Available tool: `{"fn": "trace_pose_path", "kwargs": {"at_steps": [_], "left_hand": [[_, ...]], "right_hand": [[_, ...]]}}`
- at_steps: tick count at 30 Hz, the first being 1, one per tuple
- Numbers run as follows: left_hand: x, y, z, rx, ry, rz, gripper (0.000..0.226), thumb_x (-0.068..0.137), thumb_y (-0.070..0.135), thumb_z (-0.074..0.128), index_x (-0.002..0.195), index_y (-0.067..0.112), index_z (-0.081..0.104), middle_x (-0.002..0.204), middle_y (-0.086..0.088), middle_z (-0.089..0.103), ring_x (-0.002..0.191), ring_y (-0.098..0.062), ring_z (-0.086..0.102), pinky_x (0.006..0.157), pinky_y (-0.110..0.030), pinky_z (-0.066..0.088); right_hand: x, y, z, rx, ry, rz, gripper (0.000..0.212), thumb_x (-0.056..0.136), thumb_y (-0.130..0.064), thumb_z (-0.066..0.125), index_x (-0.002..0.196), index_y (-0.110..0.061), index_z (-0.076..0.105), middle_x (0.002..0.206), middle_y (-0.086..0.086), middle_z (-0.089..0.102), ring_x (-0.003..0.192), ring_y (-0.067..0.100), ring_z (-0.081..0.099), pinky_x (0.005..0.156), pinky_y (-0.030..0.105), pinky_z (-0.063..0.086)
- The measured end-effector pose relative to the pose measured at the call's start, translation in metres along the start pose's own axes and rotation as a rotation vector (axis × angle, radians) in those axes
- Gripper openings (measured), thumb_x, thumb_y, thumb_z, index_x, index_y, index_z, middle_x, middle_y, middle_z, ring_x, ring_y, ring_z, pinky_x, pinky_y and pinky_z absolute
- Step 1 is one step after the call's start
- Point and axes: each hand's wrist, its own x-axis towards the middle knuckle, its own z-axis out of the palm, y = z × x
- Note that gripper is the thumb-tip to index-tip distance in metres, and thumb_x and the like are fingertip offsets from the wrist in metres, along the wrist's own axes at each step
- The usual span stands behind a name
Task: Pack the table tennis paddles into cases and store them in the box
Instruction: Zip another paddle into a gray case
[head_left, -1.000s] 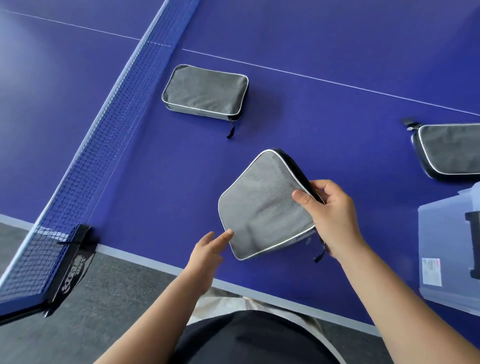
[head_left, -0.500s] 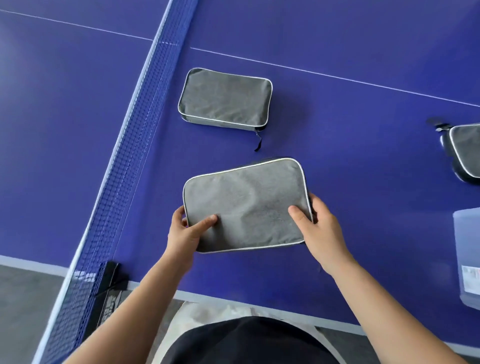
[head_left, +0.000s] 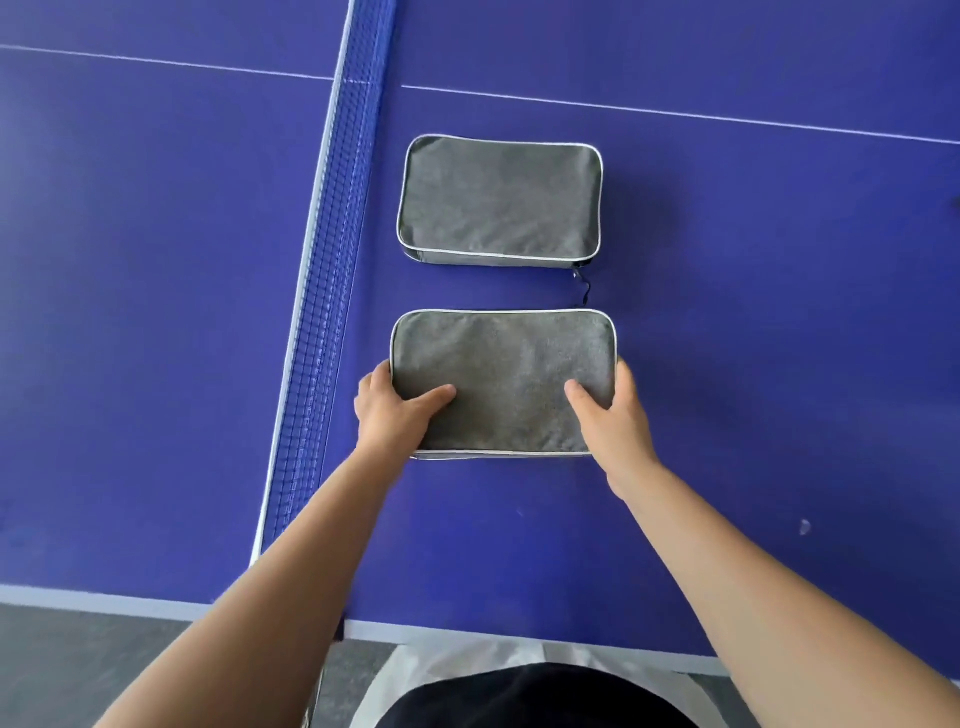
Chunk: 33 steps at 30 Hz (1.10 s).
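Two hands hold a grey case flat on a blue table.

The blue table tennis table (head_left: 727, 364) carries a blue mesh net (head_left: 332, 291) on the left. A second grey rectangular fabric case with white piping (head_left: 500, 200) lies farther, just beyond the near grey fabric case (head_left: 501, 379). The left hand (head_left: 397, 410) grips its left edge and the right hand (head_left: 613, 415) its right edge, each thumb on top and fingers curled around the side.

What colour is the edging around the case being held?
White edging on the grey case, clearest in the head view.
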Motion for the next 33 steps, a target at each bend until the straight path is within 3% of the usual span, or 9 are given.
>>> {"fn": "trace_pose_path", "kwargs": {"at_steps": [7,12,16,21,27,30,33], "left_hand": [[0.065,0.024,-0.009,0.091,-0.01,0.023,0.064,0.064,0.051,0.08,0.116,0.022,0.055,0.128,0.002,0.046,0.121,-0.024,0.044,0.103,-0.048,0.043],[0.085,0.033,-0.005,0.087,-0.032,0.037,0.07,0.066,0.052,0.08,0.123,0.021,0.052,0.135,0.001,0.04,0.126,-0.023,0.039,0.107,-0.046,0.039],[0.093,0.036,-0.006,0.098,-0.01,0.053,0.066,0.07,0.05,0.08,0.124,0.022,0.052,0.136,0.002,0.039,0.127,-0.022,0.035,0.109,-0.043,0.035],[0.097,0.037,-0.006,0.104,-0.005,0.061,0.066,0.07,0.05,0.079,0.124,0.024,0.052,0.136,0.002,0.039,0.127,-0.022,0.033,0.109,-0.044,0.035],[0.079,0.034,-0.005,0.003,0.019,0.054,0.087,0.073,0.045,0.079,0.146,0.023,0.038,0.145,0.004,0.033,0.135,-0.02,0.031,0.113,-0.044,0.032],[0.059,0.029,-0.005,-0.019,0.025,0.056,0.095,0.075,0.043,0.08,0.152,0.02,0.029,0.151,0.005,0.028,0.14,-0.016,0.028,0.116,-0.041,0.031],[0.036,0.019,-0.005,-0.014,0.027,0.065,0.095,0.075,0.041,0.081,0.151,0.019,0.029,0.15,0.007,0.028,0.139,-0.015,0.03,0.114,-0.04,0.033]], "right_hand": [[0.04,-0.017,0.033,-0.006,0.038,0.072,0.082,0.084,-0.051,0.062,0.152,-0.04,0.017,0.139,-0.007,0.046,0.113,0.012,0.052,0.086,0.028,0.042],[0.063,-0.025,0.041,-0.055,0.073,0.104,0.088,0.075,-0.061,0.059,0.15,-0.044,0.016,0.142,0.0,0.045,0.118,0.018,0.053,0.085,0.031,0.045],[0.072,-0.026,0.046,-0.105,0.084,0.108,0.089,0.08,-0.059,0.057,0.152,-0.044,0.008,0.144,0.003,0.042,0.118,0.019,0.052,0.083,0.032,0.045],[0.075,-0.028,0.047,-0.204,0.082,0.098,0.09,0.084,-0.059,0.055,0.154,-0.038,0.002,0.148,0.002,0.04,0.133,0.022,0.04,0.094,0.04,0.048],[0.064,-0.03,0.041,-0.282,0.024,0.056,0.099,0.077,-0.067,0.053,0.152,-0.039,-0.005,0.154,-0.003,0.032,0.137,0.027,0.039,0.105,0.048,0.043],[0.053,-0.027,0.032,-0.324,-0.011,0.018,0.092,0.088,-0.056,0.056,0.155,-0.033,-0.003,0.161,-0.005,0.02,0.147,0.023,0.021,0.114,0.045,0.032],[0.038,-0.019,0.023,-0.357,-0.033,-0.028,0.087,0.091,-0.053,0.056,0.156,-0.029,0.002,0.162,-0.008,0.014,0.149,0.019,0.015,0.117,0.043,0.026]]}}
